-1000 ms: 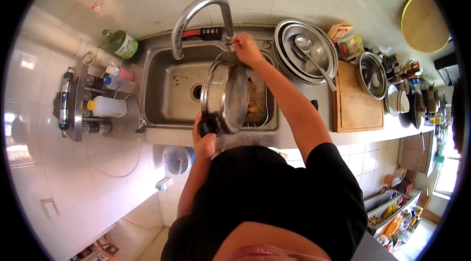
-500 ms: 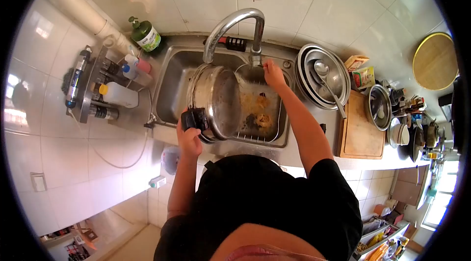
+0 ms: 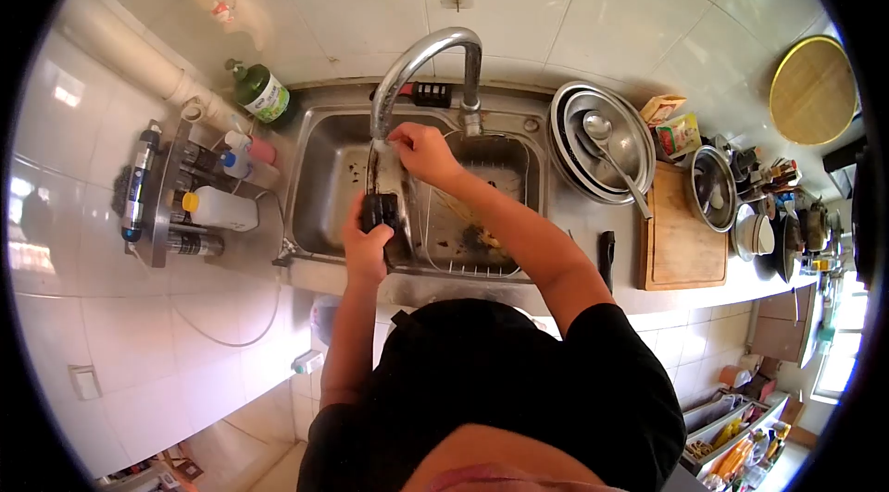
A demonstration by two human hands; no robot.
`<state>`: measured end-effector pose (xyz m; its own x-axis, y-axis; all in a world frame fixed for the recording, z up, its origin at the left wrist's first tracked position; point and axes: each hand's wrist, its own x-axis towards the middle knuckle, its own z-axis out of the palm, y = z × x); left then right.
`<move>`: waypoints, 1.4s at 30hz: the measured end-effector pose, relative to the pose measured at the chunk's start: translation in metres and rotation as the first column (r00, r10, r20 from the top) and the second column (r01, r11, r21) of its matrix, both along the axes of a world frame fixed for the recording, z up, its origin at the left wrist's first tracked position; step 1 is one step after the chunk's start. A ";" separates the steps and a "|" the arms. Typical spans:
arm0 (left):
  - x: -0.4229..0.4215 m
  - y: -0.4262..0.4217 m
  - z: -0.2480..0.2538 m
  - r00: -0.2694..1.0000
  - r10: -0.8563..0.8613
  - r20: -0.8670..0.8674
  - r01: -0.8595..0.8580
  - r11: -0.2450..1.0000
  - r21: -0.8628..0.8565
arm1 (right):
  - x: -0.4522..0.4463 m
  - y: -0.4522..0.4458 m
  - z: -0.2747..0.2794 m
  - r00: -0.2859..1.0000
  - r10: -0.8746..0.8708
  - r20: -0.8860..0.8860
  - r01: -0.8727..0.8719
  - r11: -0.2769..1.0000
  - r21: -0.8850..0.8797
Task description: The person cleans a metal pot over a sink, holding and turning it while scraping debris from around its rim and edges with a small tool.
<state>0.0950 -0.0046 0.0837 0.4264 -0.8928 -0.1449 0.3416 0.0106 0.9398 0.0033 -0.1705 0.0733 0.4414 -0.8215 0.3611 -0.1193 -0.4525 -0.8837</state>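
My left hand (image 3: pixel 367 247) grips the black handle (image 3: pixel 379 211) of a metal pot (image 3: pixel 393 177), which is tipped on its side over the sink's left basin (image 3: pixel 319 179). The curved faucet (image 3: pixel 426 47) has its spout just above the pot's upper edge. There, my right hand (image 3: pixel 422 151) is closed with bent fingers at the pot, under the spout; what it holds, if anything, is too small to make out. A wire rack (image 3: pixel 477 272) with brown and yellow scraps lies in the right basin.
Stacked metal bowls (image 3: pixel 602 145) with a ladle (image 3: pixel 619 163) stand right of the sink, beside a wooden cutting board (image 3: pixel 685 247). A black-handled object (image 3: pixel 607 256) lies on the counter. At the left are a green bottle (image 3: pixel 261 94) and a rack with a white jug (image 3: pixel 222 209).
My right hand has moved left from the faucet's base to the pot under the spout. The pot has turned from showing its round face to nearly edge-on.
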 end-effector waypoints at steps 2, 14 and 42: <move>0.007 0.004 -0.007 0.998 -0.015 -0.053 0.015 1.000 -0.004 | 0.010 0.000 0.000 0.999 -0.005 -0.050 0.004 1.000 -0.014; 0.003 0.002 0.003 0.999 0.002 -0.043 -0.001 1.000 0.012 | -0.038 -0.019 -0.032 0.991 -0.084 0.107 0.038 0.928 0.371; -0.039 0.003 0.003 0.986 -0.161 0.039 0.162 0.986 -0.036 | -0.104 0.009 0.019 0.998 0.059 -0.037 -0.055 0.993 0.109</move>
<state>0.0558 -0.0020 0.0868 0.2804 -0.9551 -0.0955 0.3078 -0.0048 0.9514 -0.1005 -0.1618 0.0928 0.5007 -0.8277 0.2532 -0.1321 -0.3622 -0.9227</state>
